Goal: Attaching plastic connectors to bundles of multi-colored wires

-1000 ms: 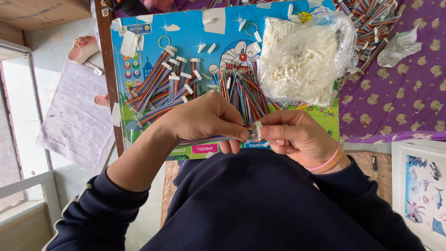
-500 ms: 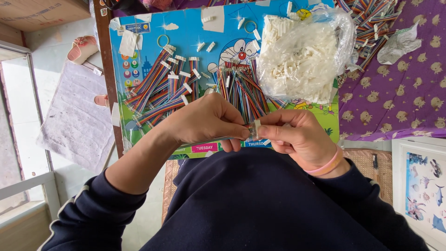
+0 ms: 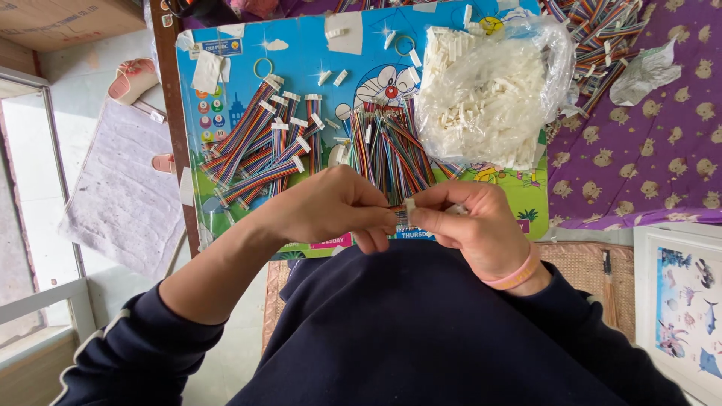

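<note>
My left hand (image 3: 335, 207) and my right hand (image 3: 474, 225) meet in front of my chest, fingertips pinched together. Between them sits a small white plastic connector (image 3: 410, 204) on the end of a short multicoloured ribbon cable (image 3: 400, 218). The left fingers pinch the cable end, the right thumb and forefinger pinch the connector. Most of the cable is hidden under the left hand. A pink band circles my right wrist (image 3: 519, 274).
A blue cartoon board (image 3: 233, 56) lies ahead, carrying finished cables with white connectors (image 3: 259, 146), a bundle of bare ribbon cables (image 3: 387, 146) and a clear bag of white connectors (image 3: 489, 98). More cables (image 3: 602, 30) lie on purple cloth (image 3: 662, 158). A picture (image 3: 688, 316) sits right.
Both hands have stayed together at the same spot. The fingers shifted slightly on the cable and connector.
</note>
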